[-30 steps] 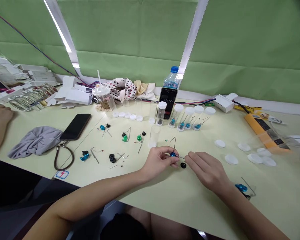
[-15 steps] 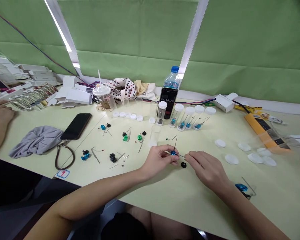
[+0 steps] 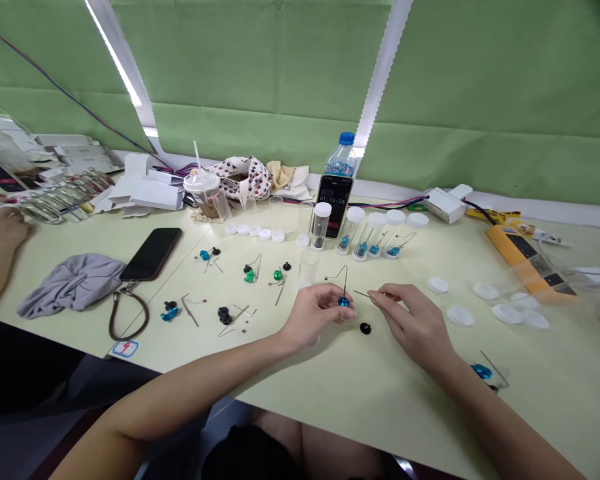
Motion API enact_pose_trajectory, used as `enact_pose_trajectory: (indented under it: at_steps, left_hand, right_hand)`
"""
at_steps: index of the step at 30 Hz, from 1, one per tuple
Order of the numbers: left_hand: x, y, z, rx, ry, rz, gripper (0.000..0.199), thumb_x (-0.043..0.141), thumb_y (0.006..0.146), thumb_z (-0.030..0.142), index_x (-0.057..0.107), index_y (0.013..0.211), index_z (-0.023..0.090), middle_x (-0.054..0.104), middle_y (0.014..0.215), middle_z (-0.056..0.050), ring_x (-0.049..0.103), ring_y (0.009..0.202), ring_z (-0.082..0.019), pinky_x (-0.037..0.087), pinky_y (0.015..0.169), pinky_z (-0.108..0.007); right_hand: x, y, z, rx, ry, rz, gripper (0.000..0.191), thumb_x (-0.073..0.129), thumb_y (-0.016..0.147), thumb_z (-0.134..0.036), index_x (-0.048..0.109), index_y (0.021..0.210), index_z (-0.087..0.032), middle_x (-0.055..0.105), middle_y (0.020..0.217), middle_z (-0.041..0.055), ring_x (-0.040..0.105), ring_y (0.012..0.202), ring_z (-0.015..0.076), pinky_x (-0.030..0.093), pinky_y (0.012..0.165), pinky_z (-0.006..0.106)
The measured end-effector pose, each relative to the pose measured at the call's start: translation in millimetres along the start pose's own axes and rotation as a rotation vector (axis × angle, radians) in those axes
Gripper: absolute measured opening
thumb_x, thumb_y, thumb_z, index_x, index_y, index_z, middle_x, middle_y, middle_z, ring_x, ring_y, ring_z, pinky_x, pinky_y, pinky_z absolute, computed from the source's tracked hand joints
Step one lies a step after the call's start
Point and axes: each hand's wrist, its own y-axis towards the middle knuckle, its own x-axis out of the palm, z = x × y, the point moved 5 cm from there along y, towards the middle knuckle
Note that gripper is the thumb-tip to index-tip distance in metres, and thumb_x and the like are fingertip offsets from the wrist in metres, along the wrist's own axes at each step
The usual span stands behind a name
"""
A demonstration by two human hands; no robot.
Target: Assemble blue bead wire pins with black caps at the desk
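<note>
Between the fingers of my left hand [image 3: 314, 311] is a small shiny blue metal piece [image 3: 343, 302]. A thin bent wire [image 3: 345, 280] rises from it, with a small bead at its far end. My right hand [image 3: 414, 320] pinches a slim metal hex key [image 3: 363, 293], whose tip points left and stands apart from the blue piece. On the table just below lies a round black knob-like part [image 3: 365, 328]. A clear tube [image 3: 309, 267] stands behind my left hand. Blue and black parts [image 3: 481, 371] with a bent rod lie beyond my right forearm.
Capped tubes [image 3: 363, 240] holding blue parts stand before a propped phone [image 3: 333, 203]. White caps [image 3: 461, 316] lie at right, near an orange power strip [image 3: 525, 263]. Loose part sets [image 3: 225, 316], a phone [image 3: 151, 254] and grey cloth [image 3: 73, 285] lie left; another person's hand [image 3: 3, 230] is far left.
The hex key has come away from the blue piece. My right hand has risen slightly and my left hand has tilted a little with the piece.
</note>
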Motion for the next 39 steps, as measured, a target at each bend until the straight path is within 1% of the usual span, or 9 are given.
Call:
enact_pose_trajectory:
  at_steps: [6,11,17,20,25,31,33,36,39]
  left_hand:
    - [-1.1,0.3,-1.0,-0.010,-0.059,0.020,0.025,0.076,0.063,0.021,0.066,0.083,0.010,0.065,0.069,-0.003,0.063,0.063,-0.013,0.054,0.067,-0.028]
    - [0.0,-0.1,-2.1,-0.010,-0.067,-0.005,0.022,0.073,0.067,0.022,0.067,0.084,0.011,0.065,0.070,-0.003,0.064,0.066,-0.014,0.054,0.070,-0.029]
    - [0.8,-0.6,-4.5,0.003,-0.051,-0.031,0.016,0.069,0.071,0.021,0.067,0.084,0.011,0.067,0.078,-0.005,0.064,0.067,-0.013,0.054,0.072,-0.029]
    - [-0.1,-0.6,-7.0,0.006,-0.028,-0.025,0.017,0.069,0.070,0.021,0.067,0.084,0.011,0.067,0.078,-0.005,0.064,0.069,-0.014,0.053,0.072,-0.030]
    - [-0.9,-0.9,-9.8,-0.009,-0.009,-0.016,0.019,0.071,0.069,0.022,0.067,0.084,0.012,0.066,0.075,-0.004,0.063,0.068,-0.013,0.053,0.071,-0.030]
    - [0.5,-1.8,-8.0,-0.010,-0.007,-0.018,0.019,0.072,0.067,0.023,0.067,0.083,0.012,0.066,0.072,-0.003,0.063,0.065,-0.013,0.053,0.071,-0.029]
    - [0.3,-1.2,-8.2,-0.009,0.000,-0.023,0.019,0.070,0.070,0.023,0.067,0.084,0.012,0.066,0.076,-0.004,0.063,0.067,-0.013,0.053,0.072,-0.030]
    - [-0.4,-0.7,-8.1,-0.014,0.027,-0.034,0.015,0.066,0.072,0.023,0.067,0.083,0.012,0.066,0.080,-0.005,0.062,0.067,-0.013,0.052,0.072,-0.029]
    - [0.2,-2.1,-5.9,-0.019,0.121,-0.063,0.014,0.063,0.074,0.021,0.068,0.084,0.014,0.065,0.075,-0.003,0.060,0.067,-0.012,0.050,0.071,-0.026]
  right_hand:
    - [-6.8,-1.1,-8.2,-0.096,0.048,0.076,0.032,0.059,0.080,-0.004,0.063,0.108,-0.021,0.066,0.089,0.0077,0.061,0.080,0.0176,0.050,0.069,0.030]
    - [-5.8,-2.1,-14.1,-0.161,0.007,0.026,0.032,0.057,0.083,-0.006,0.063,0.111,-0.019,0.068,0.091,0.0091,0.064,0.085,0.0197,0.052,0.073,0.033]
    - [-6.8,-2.1,-15.0,-0.185,-0.022,0.031,0.032,0.058,0.082,-0.005,0.063,0.111,-0.017,0.068,0.092,0.0098,0.064,0.085,0.0205,0.053,0.073,0.034]
    - [-7.1,-2.3,-17.3,-0.217,-0.047,0.008,0.031,0.058,0.081,-0.004,0.063,0.110,-0.015,0.068,0.093,0.0111,0.064,0.085,0.0216,0.053,0.073,0.035]
    - [-8.5,-2.0,-19.6,-0.227,-0.029,-0.033,0.028,0.058,0.084,-0.007,0.064,0.110,-0.017,0.069,0.093,0.0098,0.065,0.086,0.0210,0.054,0.074,0.035]
    - [-10.3,-1.3,-22.2,-0.249,-0.038,-0.032,0.034,0.056,0.083,-0.004,0.060,0.114,-0.017,0.069,0.095,0.0097,0.064,0.089,0.0218,0.054,0.075,0.036]
    - [-11.7,-0.9,-18.5,-0.219,-0.015,-0.004,0.034,0.055,0.083,-0.004,0.060,0.114,-0.018,0.068,0.097,0.0103,0.064,0.091,0.0225,0.053,0.075,0.035]
    - [-18.3,2.7,-3.9,-0.063,0.010,0.074,0.030,0.054,0.085,-0.005,0.064,0.109,-0.021,0.066,0.106,0.0101,0.064,0.094,0.0226,0.053,0.075,0.034]
    - [-32.5,14.6,9.1,0.057,0.013,0.152,0.028,0.055,0.085,-0.007,0.066,0.106,-0.024,0.067,0.098,0.0064,0.066,0.082,0.0184,0.052,0.068,0.029]
